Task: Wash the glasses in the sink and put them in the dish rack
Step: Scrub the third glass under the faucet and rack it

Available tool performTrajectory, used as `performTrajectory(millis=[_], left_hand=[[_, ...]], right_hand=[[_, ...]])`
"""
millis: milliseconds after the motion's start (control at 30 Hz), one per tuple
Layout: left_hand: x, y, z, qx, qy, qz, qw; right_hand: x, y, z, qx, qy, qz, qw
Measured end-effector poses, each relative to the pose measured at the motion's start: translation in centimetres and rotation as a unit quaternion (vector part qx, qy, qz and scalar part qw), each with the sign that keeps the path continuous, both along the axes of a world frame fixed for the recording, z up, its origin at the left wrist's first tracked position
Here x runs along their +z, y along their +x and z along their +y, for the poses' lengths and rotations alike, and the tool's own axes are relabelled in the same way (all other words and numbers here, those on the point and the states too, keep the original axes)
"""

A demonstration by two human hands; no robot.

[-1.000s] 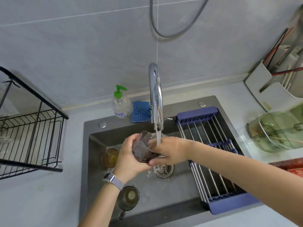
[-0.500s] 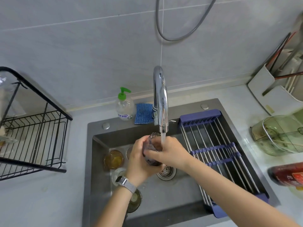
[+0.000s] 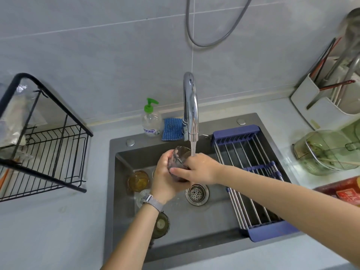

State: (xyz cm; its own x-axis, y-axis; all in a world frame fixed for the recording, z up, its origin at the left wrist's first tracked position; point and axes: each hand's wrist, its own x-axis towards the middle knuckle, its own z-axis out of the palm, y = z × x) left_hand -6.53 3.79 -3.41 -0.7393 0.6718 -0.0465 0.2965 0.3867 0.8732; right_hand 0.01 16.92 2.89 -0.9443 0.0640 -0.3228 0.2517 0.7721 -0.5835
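Grey sink (image 3: 124, 172), tap running above centre. Left hand (image 3: 165, 178) grips dark glass (image 3: 178, 160), mouth tilted up toward stream; right hand (image 3: 196, 168) wraps its near side. Dish rack (image 3: 48, 145) well left, nearer left hand.
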Motion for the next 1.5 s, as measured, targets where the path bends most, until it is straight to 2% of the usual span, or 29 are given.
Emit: performTrajectory(millis=[67,100,133,200,233,300,367,433,500,533,567,667,733,900,1000,1067,1167,1233,1300,1333,1400,1433,1500], left_hand=[[-0.2,0.4,0.0,-0.012,-0.006,0.015,1.000],[-0.2,0.5,0.0,-0.018,-0.008,0.027,0.999],[-0.1,0.4,-0.2,-0.027,-0.003,0.039,0.999],[-0.3,0.0,-0.7,-0.041,0.018,0.042,0.998],[-0.2,-0.2,-1.0,-0.042,0.017,0.036,0.998],[0.0,-0.4,-1.3,-0.039,0.009,0.035,0.999],[0.2,-0.1,-1.0,-0.032,0.002,0.016,0.999],[0.1,0.2,-0.5,-0.023,0.004,-0.023,0.999],[-0.2,0.3,-0.2,-0.029,0.013,-0.053,0.998],[-0.3,0.1,-0.2,-0.036,0.017,-0.059,0.997],[-0.2,-0.1,-0.3,-0.043,0.017,-0.054,0.997],[0.6,-1.0,-0.7,-0.063,0.009,-0.016,0.998],[1.1,-1.5,-0.6,-0.075,0.008,-0.027,0.997],[1.5,-1.4,-0.1,-0.080,0.034,-0.110,0.990],[1.6,-1.6,-0.9,-0.087,0.089,-0.204,0.971],[1.4,-1.0,-1.1,-0.048,0.151,-0.294,0.943],[1.2,0.4,-0.4,0.040,0.237,-0.431,0.870],[1.2,0.6,0.1,0.087,0.236,-0.468,0.847],[1.4,0.1,0.5,0.128,0.225,-0.501,0.826],[1.6,-0.2,0.6,0.136,0.220,-0.521,0.814],[1.7,-0.9,0.9,0.133,0.182,-0.531,0.816],[1.7,-1.0,1.0,0.136,0.155,-0.528,0.824],[1.7,-1.1,1.3,0.142,0.122,-0.519,0.834]], right_hand=[[-0.2,-0.5,-1.0,-0.129,-0.126,-0.085,0.980],[-0.2,-0.5,-1.5,-0.163,-0.162,-0.084,0.970],[-0.6,0.0,-1.8,-0.149,-0.155,-0.053,0.975],[-1.5,1.5,-1.0,-0.024,-0.034,0.045,0.998],[-1.9,2.2,-0.1,0.047,0.027,0.078,0.995],[-2.1,2.7,2.0,0.141,0.087,0.077,0.983],[-2.2,2.5,2.8,0.155,0.097,0.090,0.979],[-2.5,2.2,1.5,0.084,0.067,0.123,0.987],[-2.9,1.7,-0.3,-0.015,0.034,0.106,0.994],[-3.0,1.6,-0.7,-0.028,0.026,0.101,0.994],[-3.0,1.7,-0.5,-0.010,0.027,0.111,0.993],[-2.3,2.5,2.4,0.126,0.038,0.148,0.980],[-2.4,2.8,3.8,0.167,0.061,0.165,0.970],[-2.1,1.5,-0.2,-0.006,0.031,0.156,0.987],[-0.7,0.9,-0.3,-0.102,-0.102,0.106,0.984],[-0.2,0.6,-0.3,-0.196,-0.193,0.096,0.957],[-0.5,-0.4,-1.3,-0.335,-0.268,0.074,0.900],[-0.6,-0.3,-1.6,-0.290,-0.249,0.076,0.921],[-1.3,0.9,-0.9,-0.078,-0.120,0.138,0.980],[-1.6,1.3,-0.1,0.045,-0.025,0.179,0.982],[-2.5,1.4,1.4,0.197,0.119,0.215,0.949],[-2.8,1.0,1.9,0.225,0.118,0.187,0.949],[-2.2,0.5,1.6,0.194,0.042,0.115,0.973]])
